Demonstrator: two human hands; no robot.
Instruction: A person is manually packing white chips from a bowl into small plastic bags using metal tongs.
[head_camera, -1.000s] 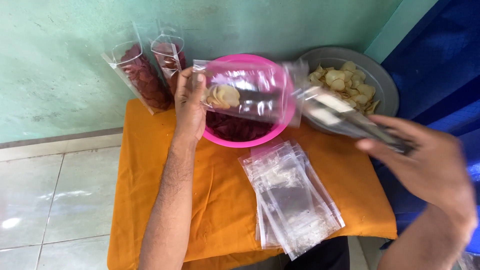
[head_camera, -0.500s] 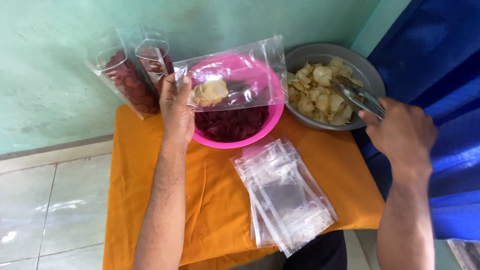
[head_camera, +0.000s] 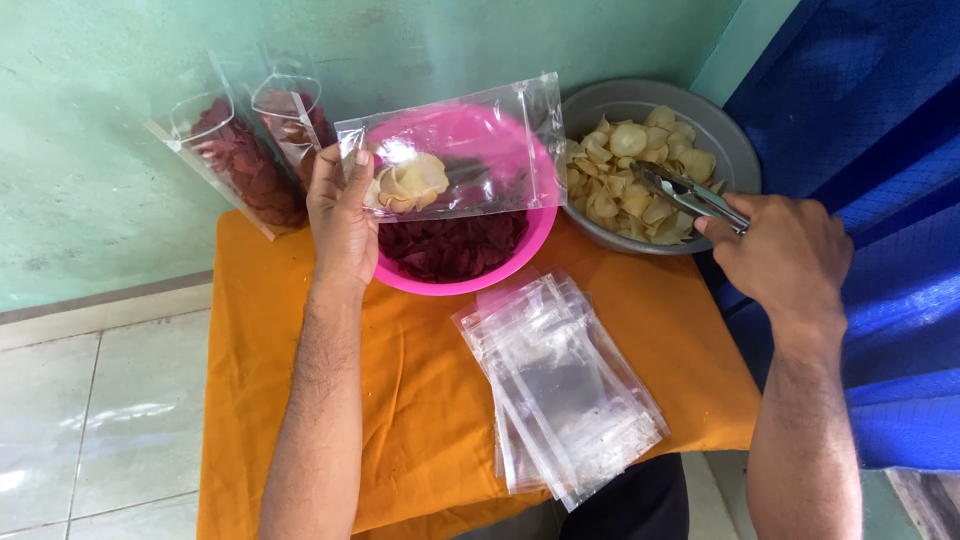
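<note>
My left hand (head_camera: 341, 210) holds a clear plastic bag (head_camera: 470, 140) by its corner, above a pink bowl (head_camera: 520, 245) of dark red chips. A few pale yellow chips (head_camera: 407, 182) lie inside the bag near my fingers. My right hand (head_camera: 785, 255) grips metal tongs (head_camera: 680, 190), whose tips reach into a grey metal bowl (head_camera: 725, 135) heaped with pale yellow chips (head_camera: 625, 180).
A pile of empty clear bags (head_camera: 560, 385) lies on the orange cloth (head_camera: 420, 400) covering the small table. Two filled bags of red chips (head_camera: 245, 150) lean against the green wall at the back left. Blue fabric (head_camera: 870, 250) hangs at the right. Tiled floor lies left.
My right hand has brought the tongs from beside the bag's mouth over into the grey bowl of yellow chips. The left hand still holds the bag over the pink bowl.
</note>
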